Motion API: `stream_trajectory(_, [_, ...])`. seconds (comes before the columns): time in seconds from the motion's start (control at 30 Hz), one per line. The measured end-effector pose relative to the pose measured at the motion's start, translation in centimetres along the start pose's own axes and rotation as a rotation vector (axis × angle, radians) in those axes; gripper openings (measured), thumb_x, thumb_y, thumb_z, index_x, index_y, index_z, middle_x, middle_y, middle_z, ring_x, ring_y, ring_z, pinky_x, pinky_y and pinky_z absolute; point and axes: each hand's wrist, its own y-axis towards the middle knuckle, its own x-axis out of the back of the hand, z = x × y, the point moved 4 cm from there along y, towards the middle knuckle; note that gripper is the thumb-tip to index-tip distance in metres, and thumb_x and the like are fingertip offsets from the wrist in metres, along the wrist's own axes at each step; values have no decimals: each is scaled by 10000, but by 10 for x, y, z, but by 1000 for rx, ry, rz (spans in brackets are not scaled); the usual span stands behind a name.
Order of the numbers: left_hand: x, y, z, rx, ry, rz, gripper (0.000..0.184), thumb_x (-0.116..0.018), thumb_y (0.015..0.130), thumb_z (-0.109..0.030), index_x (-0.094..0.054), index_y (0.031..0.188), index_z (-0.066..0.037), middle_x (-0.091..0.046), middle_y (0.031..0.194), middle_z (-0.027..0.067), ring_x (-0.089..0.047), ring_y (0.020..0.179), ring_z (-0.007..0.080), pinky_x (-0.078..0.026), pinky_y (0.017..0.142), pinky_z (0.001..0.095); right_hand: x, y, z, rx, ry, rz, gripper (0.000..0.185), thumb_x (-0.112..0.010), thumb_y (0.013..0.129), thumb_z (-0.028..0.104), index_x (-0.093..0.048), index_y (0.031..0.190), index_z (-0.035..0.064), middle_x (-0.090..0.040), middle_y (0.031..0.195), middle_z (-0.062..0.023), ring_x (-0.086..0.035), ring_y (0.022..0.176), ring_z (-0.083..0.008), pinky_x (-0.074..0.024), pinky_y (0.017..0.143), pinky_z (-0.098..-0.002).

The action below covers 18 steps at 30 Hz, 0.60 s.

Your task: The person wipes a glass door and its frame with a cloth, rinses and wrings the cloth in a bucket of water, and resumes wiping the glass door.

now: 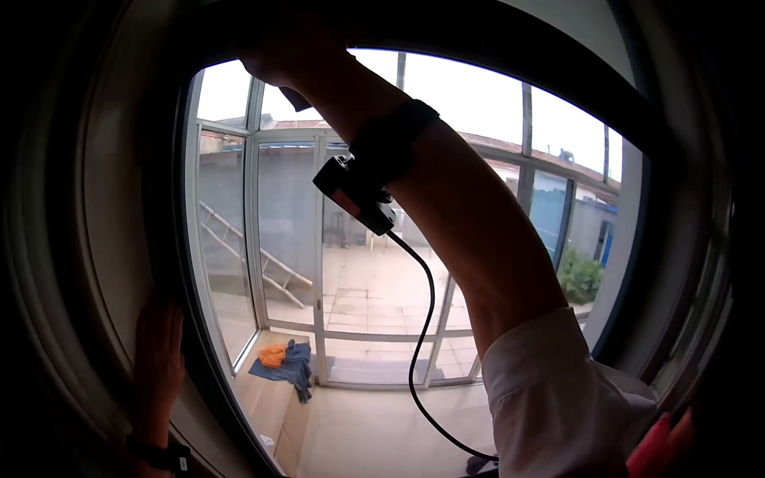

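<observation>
My right arm, in a white sleeve, reaches up across the window pane, with a small black device [358, 191] and its cable strapped at the wrist. My right hand [283, 60] is at the top left of the dark window frame [518, 40]; its fingers are lost in shadow, and a dark corner of something [296, 99] shows below it against the glass. At the lower left, my left hand [159, 350] lies flat with its fingers pointing up against the pale side frame [119, 263], wearing a black wristband [159, 454].
Beyond the glass are a ledge [275, 410] with an orange cloth [272, 355] and a blue-grey cloth [293, 370], a glazed enclosure, a leaning ladder [275, 267] and green plants [579, 277]. Something pinkish-red [653, 446] shows at the lower right.
</observation>
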Motion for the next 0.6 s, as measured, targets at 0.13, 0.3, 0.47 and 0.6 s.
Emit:
stream_trajectory(0.13, [-18,-5,4,-12,38,-77,628,-450,774,54,-295,1370,-66,-249,1442,115,-258,1317,317,-220,1101,447,3,-12,-4,124,91,-6,438,-380,901,351,-453,1258,109,-405,1332,-116,-328,1257,-309,-239,1017,-533])
stream_trajectory(0.3, [-20,-4,0,86,82,61,619,-447,805,0,-262,1391,-65,-240,1450,114,-237,1327,326,-227,1093,444,96,-72,-112,337,-139,35,333,-448,882,276,-529,1184,164,-416,1319,-93,-349,1240,-327,-319,951,-557])
stream_trajectory(0.47, [-30,-7,9,34,9,66,523,-384,858,-18,-297,1373,-41,-290,1421,160,-255,1324,316,-223,1086,426,160,-129,-228,37,-246,120,448,-360,931,344,-424,1282,74,-360,1372,-133,-316,1274,-332,-273,1020,-483])
stream_trajectory(0.6, [-30,-6,4,-30,20,-5,497,-384,877,-63,-307,1367,-39,-291,1420,160,-253,1325,316,-224,1086,423,227,-184,-312,-193,-287,77,447,-414,916,305,-433,1267,29,-421,1301,-199,-411,1201,-336,-346,981,-401])
